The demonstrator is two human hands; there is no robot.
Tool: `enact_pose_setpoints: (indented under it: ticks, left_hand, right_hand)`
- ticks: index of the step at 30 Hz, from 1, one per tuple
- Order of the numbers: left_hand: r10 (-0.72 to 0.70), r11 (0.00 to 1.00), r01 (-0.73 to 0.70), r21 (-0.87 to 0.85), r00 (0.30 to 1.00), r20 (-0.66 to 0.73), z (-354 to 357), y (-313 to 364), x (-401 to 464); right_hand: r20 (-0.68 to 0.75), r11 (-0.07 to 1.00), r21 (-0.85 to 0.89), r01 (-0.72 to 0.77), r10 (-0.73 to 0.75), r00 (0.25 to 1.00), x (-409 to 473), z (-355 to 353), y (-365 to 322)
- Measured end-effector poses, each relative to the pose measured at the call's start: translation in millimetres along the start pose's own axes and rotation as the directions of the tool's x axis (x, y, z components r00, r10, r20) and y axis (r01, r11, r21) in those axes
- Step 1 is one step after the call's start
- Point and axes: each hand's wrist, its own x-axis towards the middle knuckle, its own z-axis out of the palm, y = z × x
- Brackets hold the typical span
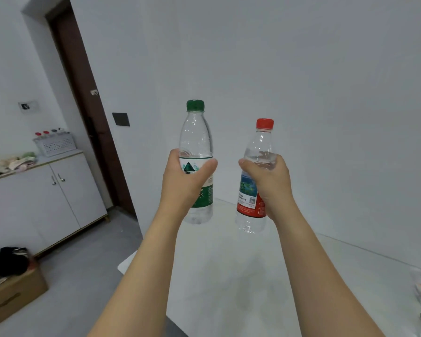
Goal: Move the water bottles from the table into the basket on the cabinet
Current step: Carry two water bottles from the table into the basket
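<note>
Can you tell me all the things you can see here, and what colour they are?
green-capped bottle: one, clear, held up in left hand
red-capped bottle: one, clear, held up in right hand
basket: one, white, on cabinet, bottle caps showing
cabinet: one, white, left wall
table: one, white, below arms
cardboard box: one, brown, floor
door: one, dark brown
left hand: one
right hand: one

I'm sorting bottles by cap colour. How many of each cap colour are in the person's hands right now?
Green cap: 1, the green-capped bottle in the left hand.
Red cap: 1, the red-capped bottle in the right hand.
Total: 2
</note>
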Motion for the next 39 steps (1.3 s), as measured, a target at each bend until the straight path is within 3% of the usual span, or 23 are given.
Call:
enact_pose_setpoints:
  ticks: [6,13,25,39]
  left_hand:
    - [-0.047,0.993,0.055,0.101,0.996,-0.079,-86.4,-16.9,5.0]
    - [-0.084,0.991,0.1,0.083,0.981,-0.177,-146.7,-46.2,39.9]
    - [-0.09,0.984,0.116,0.138,0.979,-0.182,-214.0,-134.1,187.4]
    - [-0.106,0.981,0.148,0.126,0.951,-0.292,-324.5,-230.5,340.9]
  right_hand:
    - [-0.009,0.998,0.021,0.055,-0.055,0.998,-15.2,72.1,8.0]
    - [-0.037,0.997,0.048,0.054,-0.052,0.998,-3.7,134.5,29.0]
    - [-0.006,0.998,0.04,0.044,-0.044,0.999,85.7,280.1,104.3]
    - [0.07,0.999,-0.016,0.028,-0.026,0.997,185.2,458.3,181.9]
